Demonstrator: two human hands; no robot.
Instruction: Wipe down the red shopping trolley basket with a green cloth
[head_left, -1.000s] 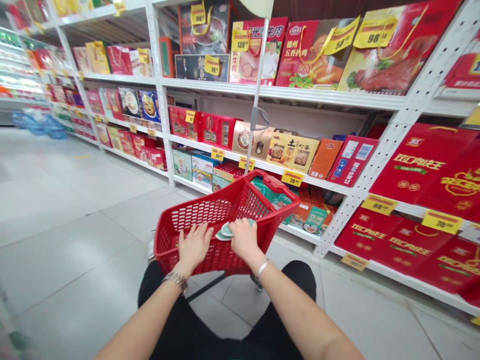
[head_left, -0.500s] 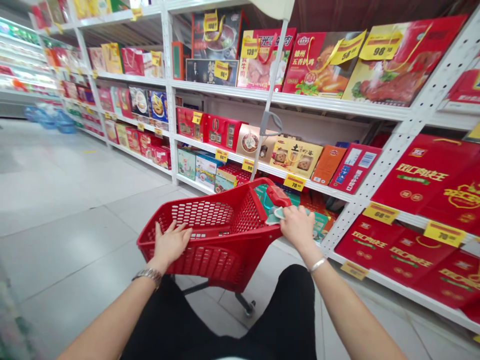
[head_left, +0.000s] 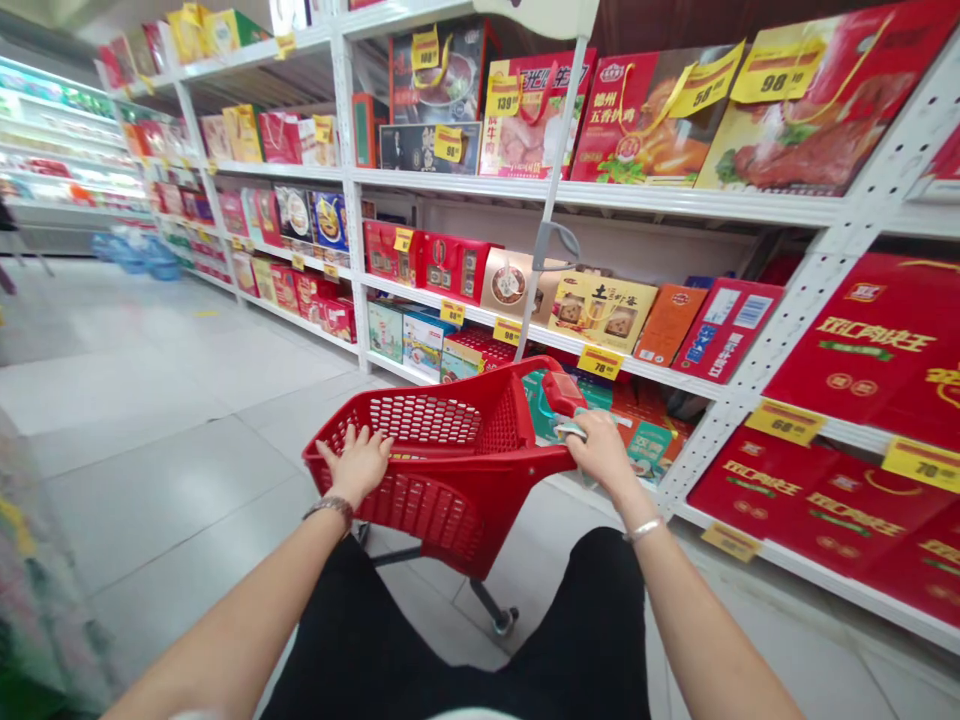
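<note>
Looking over a pale tiled floor [head_left: 172, 450], facing white shelving [head_left: 806, 300] lined with boxes [head_left: 866, 335]. Having a red shopping cart [head_left: 450, 520] standing on the tiles, just ahead. Resting the left grip [head_left: 356, 465], spread wide, on its near rim. Curling the right grip [head_left: 600, 450] round a pale green cloth [head_left: 568, 430] at its handle end.

Upright red shopping cart [head_left: 442, 505]
</note>
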